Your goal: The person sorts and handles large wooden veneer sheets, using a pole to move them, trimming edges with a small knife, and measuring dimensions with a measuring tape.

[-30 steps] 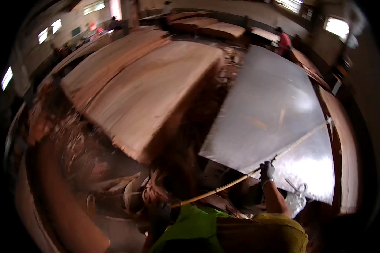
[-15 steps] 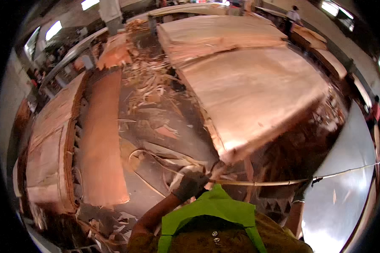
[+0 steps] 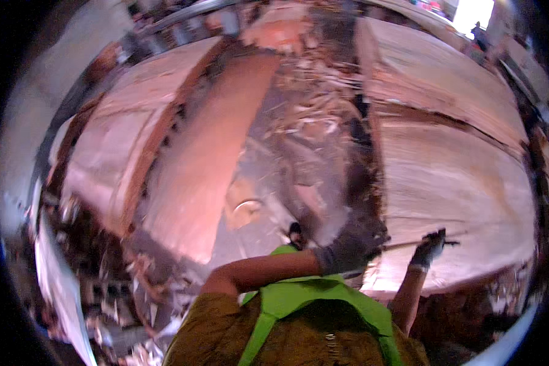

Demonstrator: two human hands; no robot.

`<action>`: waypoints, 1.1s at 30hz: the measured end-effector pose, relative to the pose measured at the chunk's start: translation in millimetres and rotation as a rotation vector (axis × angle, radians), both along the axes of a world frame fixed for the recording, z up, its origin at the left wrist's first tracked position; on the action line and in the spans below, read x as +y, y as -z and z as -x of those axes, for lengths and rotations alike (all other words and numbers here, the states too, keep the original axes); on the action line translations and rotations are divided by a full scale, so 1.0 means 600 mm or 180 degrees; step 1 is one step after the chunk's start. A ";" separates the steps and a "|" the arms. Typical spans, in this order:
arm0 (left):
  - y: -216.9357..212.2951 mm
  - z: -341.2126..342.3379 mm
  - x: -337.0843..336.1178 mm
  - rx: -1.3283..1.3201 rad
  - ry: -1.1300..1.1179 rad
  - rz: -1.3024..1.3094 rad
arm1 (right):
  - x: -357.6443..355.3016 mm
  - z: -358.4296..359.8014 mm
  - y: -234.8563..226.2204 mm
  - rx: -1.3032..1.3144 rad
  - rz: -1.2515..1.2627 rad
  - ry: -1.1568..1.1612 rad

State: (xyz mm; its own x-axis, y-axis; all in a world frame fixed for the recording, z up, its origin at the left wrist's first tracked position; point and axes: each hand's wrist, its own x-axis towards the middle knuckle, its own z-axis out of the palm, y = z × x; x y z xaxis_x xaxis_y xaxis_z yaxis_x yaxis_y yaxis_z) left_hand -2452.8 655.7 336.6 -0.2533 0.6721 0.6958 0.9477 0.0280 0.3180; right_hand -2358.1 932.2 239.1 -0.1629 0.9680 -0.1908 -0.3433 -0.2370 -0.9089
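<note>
Around you lay a dim, crowded workshop. A grey floor (image 3: 299, 152) ran up the middle, littered with pale wood scraps (image 3: 314, 100) and splinters. To your left stood low stacks of reddish veneer sheets (image 3: 134, 158), with a long loose sheet (image 3: 207, 165) lying just beside them. To your right a broad, paler stack (image 3: 457, 171) filled most of the view, and another (image 3: 433, 73) stood behind it. A bright window (image 3: 479, 12) glared at the far upper right, near a distant person (image 3: 479, 33).
</note>
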 end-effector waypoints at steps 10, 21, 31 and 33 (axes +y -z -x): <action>-0.493 0.426 -0.022 -0.0805 0.2415 0.1126 | 0.302 0.133 0.164 0.0101 0.0419 -0.0362; -0.405 0.743 0.305 -0.1015 0.3041 0.1079 | 0.157 0.223 0.202 -0.0054 0.1200 0.0053; -0.333 0.926 0.612 -0.1545 0.2722 0.1584 | 0.354 0.498 0.157 -0.1203 0.0815 0.0857; -0.274 0.967 0.646 -0.1842 0.2344 0.1808 | 0.421 0.583 0.148 -0.1039 0.0830 0.0691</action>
